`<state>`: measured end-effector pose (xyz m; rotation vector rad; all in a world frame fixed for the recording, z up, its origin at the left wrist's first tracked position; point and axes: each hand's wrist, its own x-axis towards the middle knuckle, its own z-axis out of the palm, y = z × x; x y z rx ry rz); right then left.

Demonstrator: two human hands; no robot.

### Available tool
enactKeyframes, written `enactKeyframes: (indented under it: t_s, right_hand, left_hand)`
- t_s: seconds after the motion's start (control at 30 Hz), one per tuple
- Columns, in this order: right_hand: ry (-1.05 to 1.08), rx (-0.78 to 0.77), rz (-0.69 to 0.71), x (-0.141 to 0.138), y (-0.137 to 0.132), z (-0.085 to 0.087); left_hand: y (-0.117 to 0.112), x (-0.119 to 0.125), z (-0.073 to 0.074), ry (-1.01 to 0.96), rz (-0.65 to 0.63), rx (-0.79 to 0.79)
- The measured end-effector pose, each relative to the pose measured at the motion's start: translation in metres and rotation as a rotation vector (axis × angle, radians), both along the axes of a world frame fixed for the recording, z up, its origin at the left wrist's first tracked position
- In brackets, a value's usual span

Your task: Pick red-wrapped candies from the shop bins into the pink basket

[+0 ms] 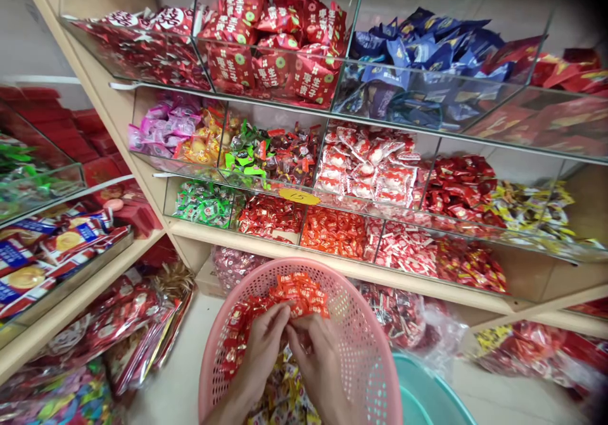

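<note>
Both my hands are together over a pink perforated plastic basket (pixel 365 342), their fingertips meeting in the middle. My left hand (pixel 266 342) is closed, thumb pressed against the fingers. My right hand (pixel 316 352) is closed in a pinch beside it. Whatever lies between the fingers is hidden. Just beyond the fingertips sits a heap of orange-wrapped candies (pixel 299 291), touching or very near the fingers. Red-wrapped candies (pixel 237 327) fill the basket's left side. Yellow and white wrapped candies (pixel 285 390) lie below, between my wrists.
Ahead stands a shelf with glass bins of candies, including orange ones (pixel 335 232), red-and-white packets (pixel 368 165) and blue packets (pixel 413 57). A yellow price tag (pixel 299 196) is on it. A teal basin (pixel 430 393) is at right; bagged goods (pixel 399 314) lie under the shelf.
</note>
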<state>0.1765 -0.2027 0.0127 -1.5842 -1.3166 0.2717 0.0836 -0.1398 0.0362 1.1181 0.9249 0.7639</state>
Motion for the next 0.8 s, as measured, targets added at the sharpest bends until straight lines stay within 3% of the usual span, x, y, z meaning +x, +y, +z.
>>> enactKeyframes:
  t_s: [0.17, 0.37, 0.57, 0.8]
  right_hand:
    - [0.390, -0.048, -0.180, 0.010, -0.001, 0.003]
    - [0.727, -0.112, -0.036, 0.016, -0.001, -0.008]
    - [0.826, -0.153, -0.079, 0.018, -0.011, -0.022]
    - [0.883, -0.158, -0.125, 0.017, -0.015, -0.025]
  left_hand:
    - [0.005, -0.005, -0.003, -0.016, -0.135, -0.048]
    - [0.004, -0.003, -0.009, 0.050, -0.183, -0.006]
    - [-0.002, -0.001, -0.010, 0.052, -0.105, -0.054]
    - [-0.002, 0.001, -0.021, 0.113, -0.070, 0.162]
